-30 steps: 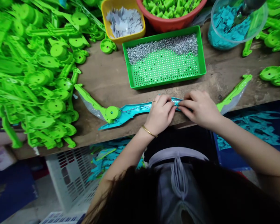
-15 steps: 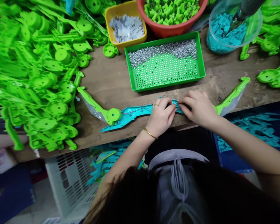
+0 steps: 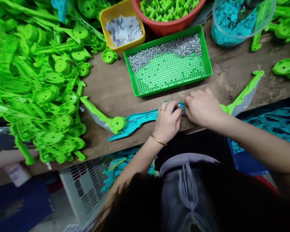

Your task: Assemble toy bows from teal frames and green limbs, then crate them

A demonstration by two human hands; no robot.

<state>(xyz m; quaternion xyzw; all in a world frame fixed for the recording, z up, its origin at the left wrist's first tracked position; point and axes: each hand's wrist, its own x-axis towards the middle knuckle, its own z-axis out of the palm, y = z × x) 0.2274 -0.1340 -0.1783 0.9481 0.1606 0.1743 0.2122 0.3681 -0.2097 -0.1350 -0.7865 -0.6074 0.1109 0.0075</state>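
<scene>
We look down on a wooden worktop (image 3: 103, 87), its left end buried under a heap of bright green plastic parts (image 3: 48, 77). Along the near edge we see a bow-shaped assembly: a turquoise centre piece (image 3: 141, 118) lies between a left green limb (image 3: 96, 113) and a right green limb (image 3: 247, 89), though the right hand hides the join on its side. Beyond it sits a perforated green tray (image 3: 169, 71) with silver screws (image 3: 164, 48) banked along its far side. Behind that we find a red bowl (image 3: 164, 28) of green pieces, a clear tub (image 3: 261, 35) of turquoise pieces and a yellow container (image 3: 132, 46) of pale flakes. The left hand (image 3: 168, 120) has its grip clamped on the centre piece. The right hand (image 3: 203, 106) curls just beside it, fingertips at the piece; we cannot tell whether its grip pinches anything. Smallest, we make out thin wires (image 3: 148, 114) running along the turquoise plastic.
</scene>
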